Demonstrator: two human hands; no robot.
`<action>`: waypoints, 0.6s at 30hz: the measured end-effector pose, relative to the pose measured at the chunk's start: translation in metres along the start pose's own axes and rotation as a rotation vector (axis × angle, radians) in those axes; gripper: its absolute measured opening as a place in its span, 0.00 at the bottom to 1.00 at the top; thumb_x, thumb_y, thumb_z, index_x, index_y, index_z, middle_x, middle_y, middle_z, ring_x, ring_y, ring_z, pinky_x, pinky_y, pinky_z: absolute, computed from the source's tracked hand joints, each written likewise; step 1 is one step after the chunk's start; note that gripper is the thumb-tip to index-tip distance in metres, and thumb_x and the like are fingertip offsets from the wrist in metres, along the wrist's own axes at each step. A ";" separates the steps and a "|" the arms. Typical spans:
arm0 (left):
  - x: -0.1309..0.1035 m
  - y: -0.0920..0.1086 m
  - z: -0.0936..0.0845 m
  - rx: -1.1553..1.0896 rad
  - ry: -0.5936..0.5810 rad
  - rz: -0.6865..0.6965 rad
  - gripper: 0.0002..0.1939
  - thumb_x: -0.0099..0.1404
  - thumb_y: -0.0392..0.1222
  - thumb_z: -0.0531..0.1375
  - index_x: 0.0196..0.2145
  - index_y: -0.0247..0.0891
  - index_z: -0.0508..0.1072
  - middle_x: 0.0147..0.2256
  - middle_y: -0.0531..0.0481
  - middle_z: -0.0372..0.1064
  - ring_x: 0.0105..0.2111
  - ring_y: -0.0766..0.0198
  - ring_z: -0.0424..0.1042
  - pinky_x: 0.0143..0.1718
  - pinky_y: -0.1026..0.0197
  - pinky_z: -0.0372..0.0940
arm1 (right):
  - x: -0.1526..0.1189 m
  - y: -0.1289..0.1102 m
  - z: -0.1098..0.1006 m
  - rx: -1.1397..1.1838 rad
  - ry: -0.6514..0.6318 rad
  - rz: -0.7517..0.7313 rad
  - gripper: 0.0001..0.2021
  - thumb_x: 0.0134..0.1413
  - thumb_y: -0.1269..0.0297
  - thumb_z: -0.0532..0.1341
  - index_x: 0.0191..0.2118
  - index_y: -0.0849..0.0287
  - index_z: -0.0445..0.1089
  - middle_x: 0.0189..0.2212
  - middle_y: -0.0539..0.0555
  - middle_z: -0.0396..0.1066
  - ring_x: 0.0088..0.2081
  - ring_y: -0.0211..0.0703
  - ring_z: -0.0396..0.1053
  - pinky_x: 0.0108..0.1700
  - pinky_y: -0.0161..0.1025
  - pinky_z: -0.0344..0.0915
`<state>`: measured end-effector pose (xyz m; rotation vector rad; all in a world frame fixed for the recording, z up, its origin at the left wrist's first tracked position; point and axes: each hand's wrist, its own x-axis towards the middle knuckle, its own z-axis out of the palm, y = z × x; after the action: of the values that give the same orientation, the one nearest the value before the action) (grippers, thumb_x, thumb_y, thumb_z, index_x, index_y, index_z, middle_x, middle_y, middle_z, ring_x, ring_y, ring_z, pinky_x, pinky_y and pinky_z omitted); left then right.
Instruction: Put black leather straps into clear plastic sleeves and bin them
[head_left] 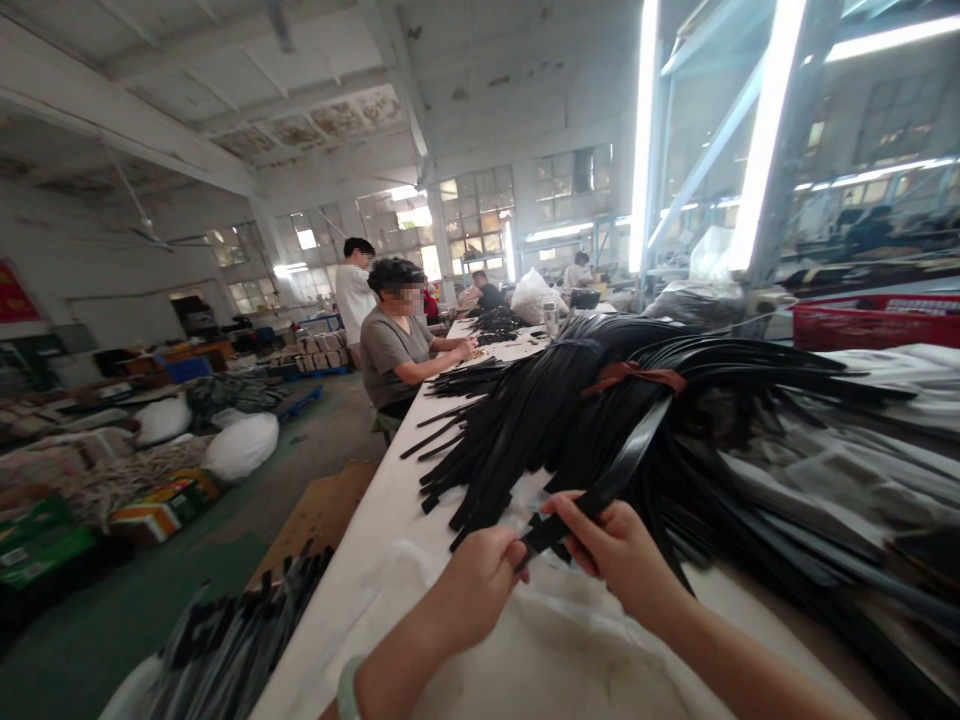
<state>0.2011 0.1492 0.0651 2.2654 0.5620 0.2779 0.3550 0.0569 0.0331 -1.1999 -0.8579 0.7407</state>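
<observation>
Between both hands runs one black belt strap (628,455), its glossy length rising back over the pile. My left hand (480,580) pinches the strap near its end, thumb on top. Just to the right, my right hand (619,550) grips the same strap with thumb and fingers closed. Behind them a large heap of black straps (502,430) lies on the white table (397,500), its ends fanned toward the left. A reddish-brown tie (637,376) goes around one bundle. Some clear plastic (529,492) shows beside the fingers.
A co-worker in a grey shirt (390,360) sits at the table's left edge; others are farther back. More straps (232,640) stand low at the left, by flattened cardboard (319,520). A red crate (877,320) is at the right, with whitish sheeting (817,460) before it.
</observation>
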 end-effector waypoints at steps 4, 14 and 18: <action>-0.001 0.004 0.002 -0.027 -0.050 0.048 0.19 0.68 0.48 0.44 0.29 0.35 0.68 0.21 0.55 0.60 0.22 0.68 0.60 0.27 0.65 0.54 | -0.003 0.000 0.002 -0.011 -0.142 -0.035 0.21 0.48 0.47 0.63 0.32 0.65 0.73 0.14 0.47 0.59 0.15 0.29 0.53 0.16 0.29 0.46; 0.007 -0.004 -0.003 0.449 0.002 0.113 0.16 0.61 0.55 0.55 0.30 0.38 0.67 0.28 0.52 0.69 0.29 0.61 0.67 0.28 0.62 0.52 | 0.002 -0.005 0.004 -0.166 0.046 -0.132 0.19 0.51 0.49 0.59 0.31 0.63 0.73 0.11 0.45 0.59 0.14 0.31 0.57 0.15 0.29 0.52; 0.010 -0.013 -0.003 0.756 0.168 0.141 0.20 0.59 0.60 0.57 0.29 0.38 0.68 0.27 0.49 0.70 0.28 0.57 0.69 0.26 0.61 0.51 | 0.000 -0.010 0.000 -0.139 0.064 -0.115 0.20 0.52 0.48 0.59 0.29 0.64 0.72 0.12 0.46 0.61 0.13 0.31 0.57 0.15 0.29 0.53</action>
<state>0.2047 0.1632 0.0580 3.0406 0.6719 0.3728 0.3555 0.0547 0.0426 -1.2787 -0.9287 0.5536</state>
